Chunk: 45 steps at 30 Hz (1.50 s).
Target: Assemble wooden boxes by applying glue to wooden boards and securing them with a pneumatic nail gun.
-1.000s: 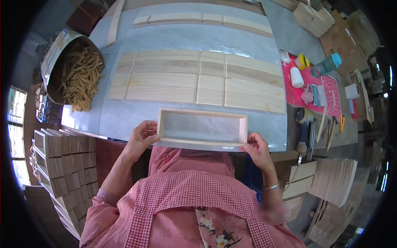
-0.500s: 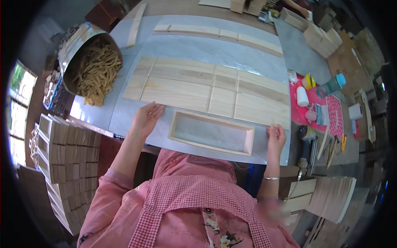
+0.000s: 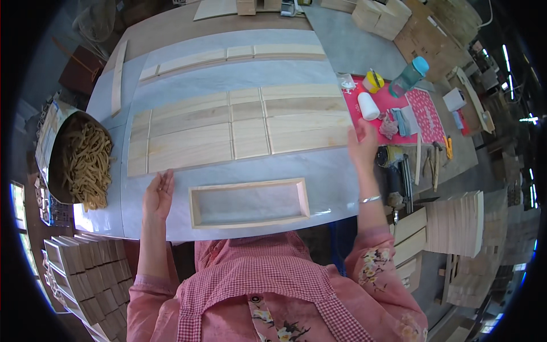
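A wide panel of pale wooden boards [image 3: 199,128] with grooves running across it lies flat on the grey-white tabletop. At its near edge, toward the left end, my left hand [image 3: 158,194] rests with palm turned up and fingers extended, the tips at the edge. My right hand [image 3: 363,143] is against the panel's right end, fingers stretched upward and apart from the thumb; neither hand wraps round anything. Between me and the panel lies a shallow rectangular wooden frame [image 3: 249,224], with the tabletop showing through it. Beyond the panel is a row of narrow grooved wooden strips [image 3: 239,53].
A tipped container [image 3: 57,148] of tan bands [image 3: 88,159] stands at left. On a red mat at right are a white spool [image 3: 368,106], a yellow tub [image 3: 373,81] and a teal bottle [image 3: 409,77]. Stacked wooden pieces [image 3: 91,273] stand lower left, and more boards [image 3: 454,222] lower right.
My view has turned to the right. My right hand has moved from the panel's near right corner up to its right end. My left hand stays by the near edge.
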{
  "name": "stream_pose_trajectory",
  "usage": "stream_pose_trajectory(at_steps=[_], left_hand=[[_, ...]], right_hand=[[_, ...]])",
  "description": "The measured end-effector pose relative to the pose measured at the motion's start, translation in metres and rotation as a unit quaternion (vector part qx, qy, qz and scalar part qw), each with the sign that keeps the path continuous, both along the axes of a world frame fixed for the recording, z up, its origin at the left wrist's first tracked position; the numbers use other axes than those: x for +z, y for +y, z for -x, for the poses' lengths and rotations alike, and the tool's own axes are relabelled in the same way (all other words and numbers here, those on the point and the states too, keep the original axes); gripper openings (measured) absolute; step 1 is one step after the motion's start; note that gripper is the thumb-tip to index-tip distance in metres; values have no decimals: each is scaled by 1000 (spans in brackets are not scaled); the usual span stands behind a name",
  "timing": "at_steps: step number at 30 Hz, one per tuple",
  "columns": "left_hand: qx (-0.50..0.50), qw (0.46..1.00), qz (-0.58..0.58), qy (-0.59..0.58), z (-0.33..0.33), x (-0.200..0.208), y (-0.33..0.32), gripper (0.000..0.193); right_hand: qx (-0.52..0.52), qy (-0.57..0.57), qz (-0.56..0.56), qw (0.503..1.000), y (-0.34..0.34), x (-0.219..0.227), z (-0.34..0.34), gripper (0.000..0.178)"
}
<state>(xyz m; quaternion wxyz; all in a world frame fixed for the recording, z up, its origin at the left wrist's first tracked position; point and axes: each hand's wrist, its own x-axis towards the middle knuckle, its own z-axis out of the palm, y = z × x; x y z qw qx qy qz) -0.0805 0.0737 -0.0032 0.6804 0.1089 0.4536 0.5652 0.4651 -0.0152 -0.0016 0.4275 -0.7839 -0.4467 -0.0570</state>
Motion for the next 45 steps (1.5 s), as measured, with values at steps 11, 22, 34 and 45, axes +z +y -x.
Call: stream_pose_trajectory(at_steps=[11, 22, 34, 45], left_hand=[[-131, 976, -162, -67, 49, -23, -31, 21], [-396, 868, -264, 138, -201, 111, -7, 61], [-494, 848, -150, 122, -269, 117, -16, 55], [-510, 627, -229, 543, -291, 115, -3, 53]], right_hand=[[-171, 1, 295, 940, 66, 4, -111, 59], [139, 322, -237, 906, 10, 40, 96, 43], [-125, -184, 305, 926, 8, 0, -140, 43], [246, 349, -134, 894, 14, 105, 6, 25]])
